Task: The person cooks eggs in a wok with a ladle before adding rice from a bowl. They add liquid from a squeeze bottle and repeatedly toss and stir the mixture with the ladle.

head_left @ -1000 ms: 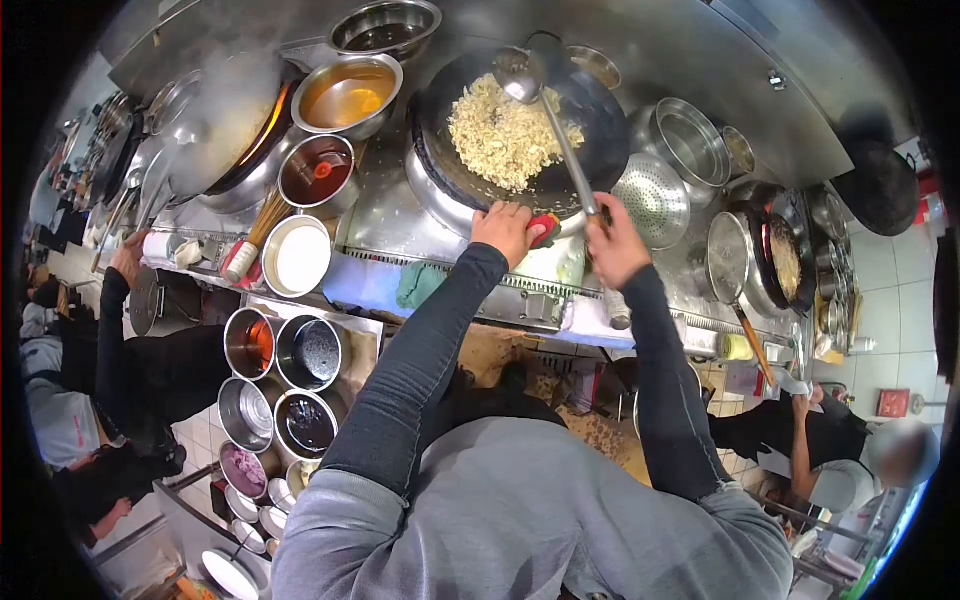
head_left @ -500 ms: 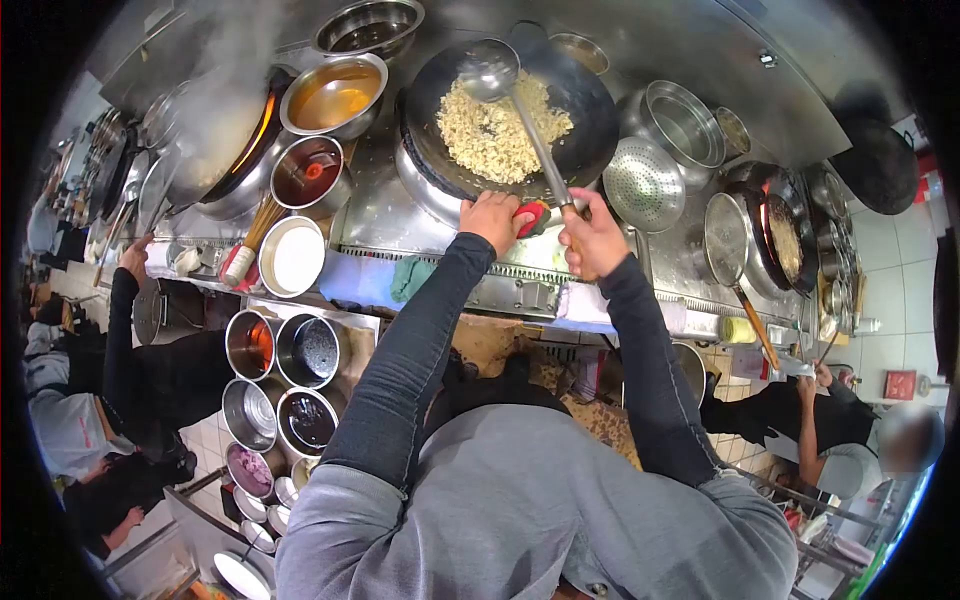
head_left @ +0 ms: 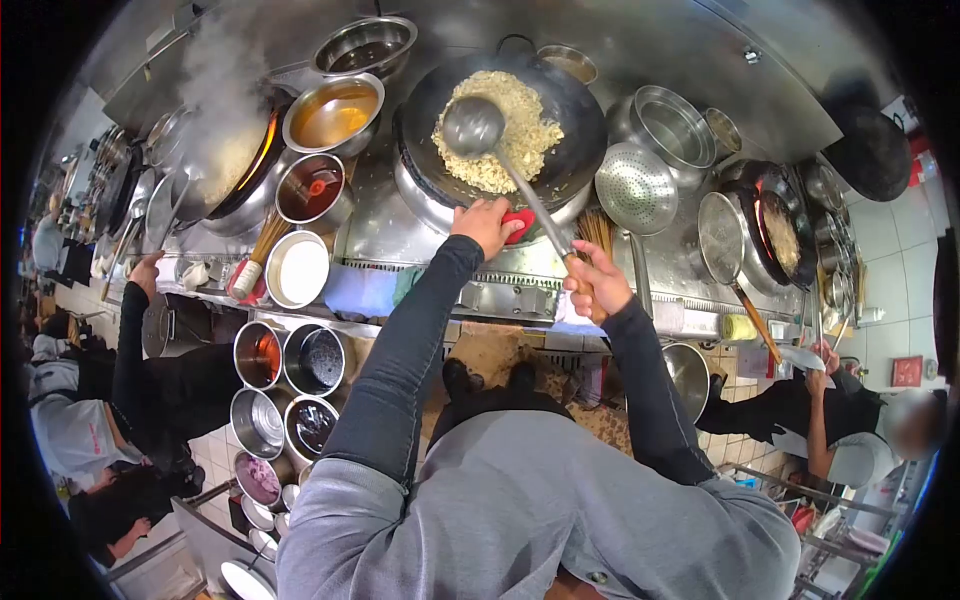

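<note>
A black wok [head_left: 580,120] on the central burner holds fried rice [head_left: 520,110], pale yellow and loose. My left hand [head_left: 484,228] is closed at the wok's near edge, on a red cloth [head_left: 517,226] that partly shows beside the fingers. The wok's grip under that hand is hidden. My right hand [head_left: 597,281] is wrapped round the wooden end of a long metal ladle [head_left: 473,127]. The ladle's bowl rests over the left part of the rice, its rounded underside facing up. To the right of the wok lies a perforated strainer [head_left: 636,188].
Metal bowls and pots of liquid [head_left: 333,115] stand left of the wok. A steaming wok [head_left: 225,165] is farther left, with a co-worker's hand [head_left: 146,274] near it. Another wok [head_left: 783,235] sits over flame at right. A second person [head_left: 850,440] stands far right.
The ladle bowl has moved down and left over the rice, now turned underside up. My right hand has shifted slightly down with the handle. The rice has spread upward in the wok.
</note>
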The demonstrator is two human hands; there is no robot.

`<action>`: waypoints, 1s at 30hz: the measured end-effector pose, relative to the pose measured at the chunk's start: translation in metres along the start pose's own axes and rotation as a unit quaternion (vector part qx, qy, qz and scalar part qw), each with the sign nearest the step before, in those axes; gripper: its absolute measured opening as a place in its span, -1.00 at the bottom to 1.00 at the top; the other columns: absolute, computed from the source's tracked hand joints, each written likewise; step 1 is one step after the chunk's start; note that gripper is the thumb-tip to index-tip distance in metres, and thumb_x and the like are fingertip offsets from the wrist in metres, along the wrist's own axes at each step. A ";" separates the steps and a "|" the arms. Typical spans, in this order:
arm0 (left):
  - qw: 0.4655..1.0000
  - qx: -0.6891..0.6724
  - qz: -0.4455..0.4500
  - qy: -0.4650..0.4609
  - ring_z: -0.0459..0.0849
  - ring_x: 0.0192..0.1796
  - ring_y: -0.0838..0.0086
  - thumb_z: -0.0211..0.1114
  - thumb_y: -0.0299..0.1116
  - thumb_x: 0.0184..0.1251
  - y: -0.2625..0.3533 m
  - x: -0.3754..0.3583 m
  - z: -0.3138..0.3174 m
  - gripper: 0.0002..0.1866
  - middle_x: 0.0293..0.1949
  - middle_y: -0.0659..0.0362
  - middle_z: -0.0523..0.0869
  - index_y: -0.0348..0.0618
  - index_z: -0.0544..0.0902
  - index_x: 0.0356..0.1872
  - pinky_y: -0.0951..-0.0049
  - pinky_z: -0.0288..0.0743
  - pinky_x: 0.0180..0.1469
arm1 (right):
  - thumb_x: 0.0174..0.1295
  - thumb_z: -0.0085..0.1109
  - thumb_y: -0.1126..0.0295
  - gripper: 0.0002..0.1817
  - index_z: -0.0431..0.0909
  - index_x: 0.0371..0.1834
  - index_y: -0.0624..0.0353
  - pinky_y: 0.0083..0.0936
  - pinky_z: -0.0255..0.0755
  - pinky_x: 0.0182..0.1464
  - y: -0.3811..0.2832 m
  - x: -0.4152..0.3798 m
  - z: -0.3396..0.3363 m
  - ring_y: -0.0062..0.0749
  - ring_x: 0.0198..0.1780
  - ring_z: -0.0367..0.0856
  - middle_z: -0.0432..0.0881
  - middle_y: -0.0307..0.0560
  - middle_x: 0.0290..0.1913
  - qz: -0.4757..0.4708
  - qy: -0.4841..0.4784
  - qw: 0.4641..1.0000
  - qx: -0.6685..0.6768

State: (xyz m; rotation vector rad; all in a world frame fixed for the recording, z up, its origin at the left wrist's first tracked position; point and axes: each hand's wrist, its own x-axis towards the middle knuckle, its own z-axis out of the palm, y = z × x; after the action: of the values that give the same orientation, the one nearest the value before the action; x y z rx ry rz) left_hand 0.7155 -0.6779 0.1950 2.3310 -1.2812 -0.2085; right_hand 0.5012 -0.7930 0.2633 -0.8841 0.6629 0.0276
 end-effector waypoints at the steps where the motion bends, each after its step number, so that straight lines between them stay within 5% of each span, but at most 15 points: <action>1: 1.000 0.012 -0.005 -0.024 0.53 0.08 0.24 0.07 0.12 0.34 -0.001 0.001 -0.002 -0.57 -0.13 0.14 0.67 -0.02 0.60 -0.13 0.02 0.27 0.03 | 0.40 0.00 0.31 -0.62 0.16 0.22 -0.13 -0.59 0.14 -0.72 0.008 0.018 -0.020 -0.55 -0.71 0.25 0.42 -0.15 -0.47 0.011 -0.004 0.999 0.037; 2: 0.999 0.024 -0.009 -0.046 0.54 0.07 0.24 0.06 0.13 0.35 0.000 0.002 -0.003 -0.56 -0.14 0.14 0.67 -0.02 0.60 -0.14 0.02 0.26 0.03 | 0.39 0.02 0.32 -0.60 0.15 0.23 -0.14 -0.59 0.13 -0.72 0.009 0.035 -0.035 -0.54 -0.71 0.23 0.43 -0.13 -0.45 0.019 -0.008 0.997 0.073; 3: 0.999 0.035 0.007 -0.036 0.55 0.05 0.23 0.04 0.14 0.35 0.002 0.002 -0.004 -0.55 -0.18 0.12 0.67 -0.02 0.61 -0.18 0.02 0.25 0.02 | 0.38 0.03 0.30 -0.58 0.19 0.26 -0.15 -0.52 0.16 -0.73 0.006 0.044 -0.027 -0.54 -0.71 0.26 0.43 -0.16 -0.47 -0.051 0.082 0.992 -0.082; 5: 0.999 0.043 0.010 -0.020 0.55 0.04 0.23 0.04 0.14 0.35 0.006 -0.005 -0.004 -0.56 -0.19 0.12 0.67 -0.02 0.61 -0.20 0.03 0.25 0.02 | 0.32 0.09 0.30 -0.49 0.23 0.33 0.00 -0.32 0.44 -0.47 -0.008 0.053 -0.032 -0.32 -0.55 0.52 0.56 -0.07 -0.40 -0.158 0.161 0.900 -0.374; 7: 0.999 0.039 0.022 0.001 0.56 0.02 0.22 0.05 0.13 0.35 0.008 -0.006 -0.005 -0.58 -0.21 0.12 0.67 0.00 0.61 -0.20 0.08 0.23 -0.02 | 0.29 0.11 0.30 -0.45 0.24 0.34 0.06 -0.25 0.51 -0.33 -0.022 0.053 -0.033 -0.19 -0.45 0.62 0.62 -0.01 -0.35 -0.225 0.196 0.831 -0.470; 9: 0.999 0.038 0.022 0.020 0.56 0.02 0.22 0.05 0.12 0.35 0.004 -0.006 0.001 -0.58 -0.21 0.11 0.67 0.00 0.61 -0.20 0.08 0.23 -0.02 | 0.25 0.09 0.30 -0.41 0.21 0.35 0.17 -0.19 0.49 -0.08 -0.033 0.054 -0.030 0.05 -0.21 0.65 0.66 0.16 -0.22 -0.310 0.258 0.678 -0.615; 11: 1.000 0.019 -0.001 0.018 0.57 0.00 0.20 0.07 0.12 0.34 0.004 -0.006 -0.002 -0.59 -0.22 0.10 0.68 0.00 0.60 -0.19 0.08 0.24 -0.04 | 0.24 0.03 0.29 -0.46 0.25 0.30 0.17 -0.06 0.46 -0.06 -0.039 0.080 0.001 0.19 -0.12 0.61 0.63 0.29 -0.19 -0.211 0.274 0.682 -0.645; 15: 0.997 0.061 0.050 -0.005 0.59 -0.05 0.18 0.05 0.14 0.34 -0.003 -0.001 -0.007 -0.57 -0.24 0.10 0.68 0.00 0.62 -0.24 0.08 0.26 -0.06 | 0.23 0.01 0.29 -0.43 0.26 0.36 0.06 -0.02 0.46 -0.08 0.003 0.128 0.035 0.21 -0.18 0.60 0.63 0.30 -0.23 -0.288 0.222 0.689 -0.627; 18: 0.993 0.077 0.062 -0.068 0.60 -0.05 0.19 0.03 0.15 0.35 -0.002 0.004 -0.017 -0.55 -0.26 0.10 0.68 0.00 0.65 -0.28 0.08 0.27 -0.07 | 0.26 -0.02 0.31 -0.40 0.20 0.41 -0.04 -0.01 0.47 -0.14 0.005 0.062 0.029 0.19 -0.24 0.61 0.64 0.26 -0.26 -0.230 0.152 0.651 -0.707; 23: 0.995 0.059 0.076 -0.013 0.61 -0.11 0.17 -0.02 0.15 0.37 -0.006 0.003 -0.006 -0.51 -0.33 0.06 0.68 -0.06 0.65 -0.32 0.08 0.27 -0.02 | 0.25 -0.06 0.36 -0.42 0.22 0.40 -0.05 -0.02 0.47 -0.21 -0.046 -0.038 -0.021 0.18 -0.32 0.62 0.64 0.25 -0.33 -0.166 0.122 0.599 -0.774; 27: 0.996 0.042 0.067 -0.039 0.61 -0.11 0.12 0.00 0.09 0.37 -0.002 0.003 -0.010 -0.55 -0.31 0.02 0.68 -0.07 0.65 -0.30 0.06 0.28 -0.01 | 0.28 -0.03 0.25 -0.45 0.26 0.38 -0.04 -0.09 0.50 -0.15 -0.037 0.038 -0.005 0.14 -0.25 0.63 0.65 0.24 -0.33 -0.145 0.233 0.565 -0.778; 30: 0.998 0.055 0.028 -0.027 0.61 -0.09 0.11 0.02 0.08 0.36 0.011 -0.001 -0.012 -0.57 -0.30 0.01 0.68 -0.07 0.64 -0.33 0.04 0.31 -0.03 | 0.30 -0.06 0.28 -0.42 0.16 0.41 0.02 0.01 0.48 -0.15 0.007 0.052 0.026 0.18 -0.21 0.63 0.63 0.32 -0.30 -0.155 0.192 0.654 -0.715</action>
State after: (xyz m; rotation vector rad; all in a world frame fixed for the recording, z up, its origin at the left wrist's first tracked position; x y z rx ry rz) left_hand 0.7109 -0.6779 0.2103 2.3921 -1.4149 -0.1883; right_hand 0.5546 -0.7822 0.2413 -2.6152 0.8234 0.0586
